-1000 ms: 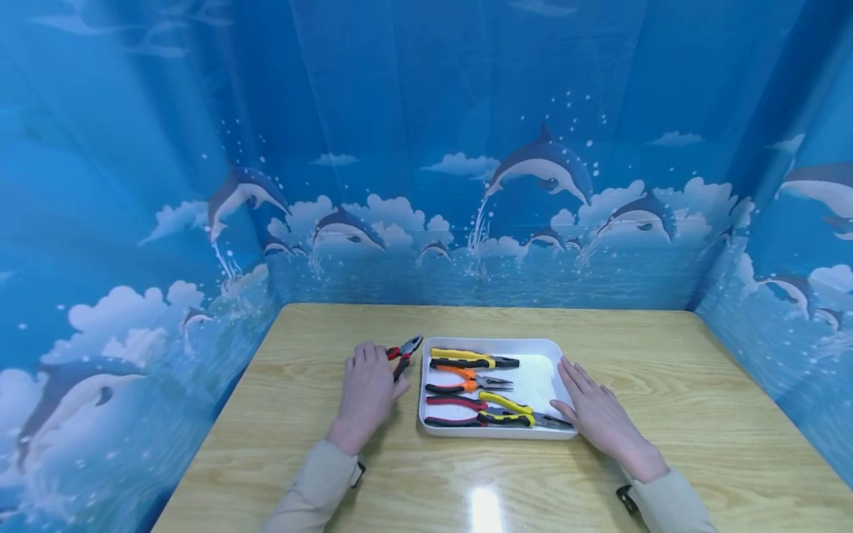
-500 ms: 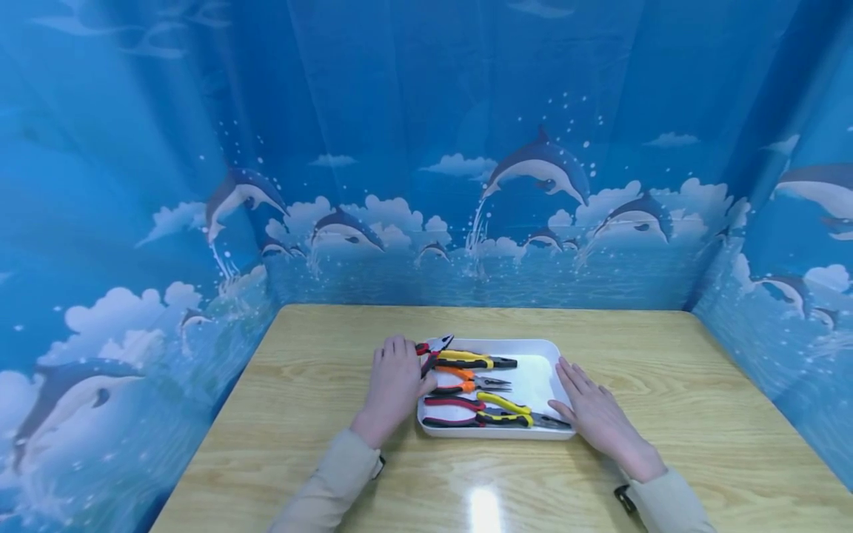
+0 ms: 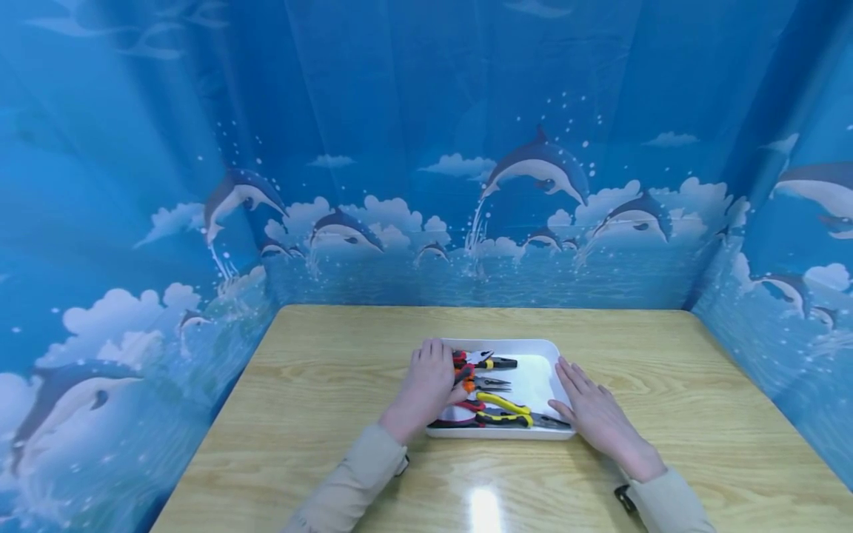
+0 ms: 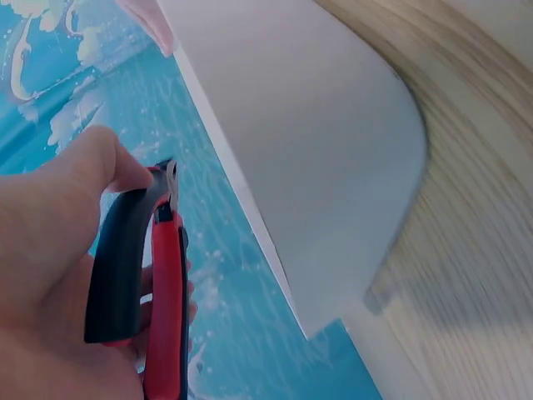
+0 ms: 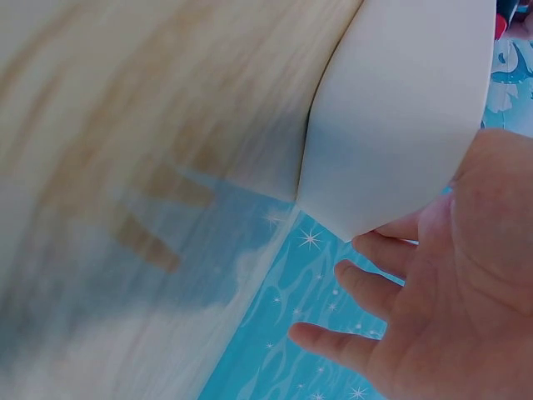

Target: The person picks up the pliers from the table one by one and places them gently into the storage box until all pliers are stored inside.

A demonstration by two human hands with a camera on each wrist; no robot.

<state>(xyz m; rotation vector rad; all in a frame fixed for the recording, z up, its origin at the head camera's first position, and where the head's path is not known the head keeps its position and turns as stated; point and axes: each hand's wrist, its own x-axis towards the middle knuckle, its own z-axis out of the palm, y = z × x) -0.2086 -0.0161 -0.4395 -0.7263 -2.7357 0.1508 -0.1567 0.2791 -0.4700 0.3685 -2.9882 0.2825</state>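
My left hand (image 3: pixel 429 381) grips a pair of red-and-black pliers (image 4: pixel 162 283) by the handles, over the left part of a white tray (image 3: pixel 540 377). The pliers' metal head lies over the yellow-and-black pliers (image 3: pixel 505 363) in the head view. My right hand (image 3: pixel 596 407) rests with straight fingers against the tray's right wall; in the right wrist view its fingers (image 5: pixel 366 287) are spread beside the white wall. Also in the tray are orange-handled long-nose pliers (image 3: pixel 489 383), yellow-and-black long-nose pliers (image 3: pixel 506 419) and red-and-black pliers (image 3: pixel 453 424), partly hidden by my left hand.
The tray stands on a light wood-grain table (image 3: pixel 333 355). A blue curtain (image 3: pixel 400 148) printed with dolphins and clouds encloses the table at the back and both sides. A bright light reflection shows on the table's near part.
My left hand has moved right, carrying the red-and-black pliers from the table left of the tray to over the tray. My right hand has stayed at the tray's right wall.
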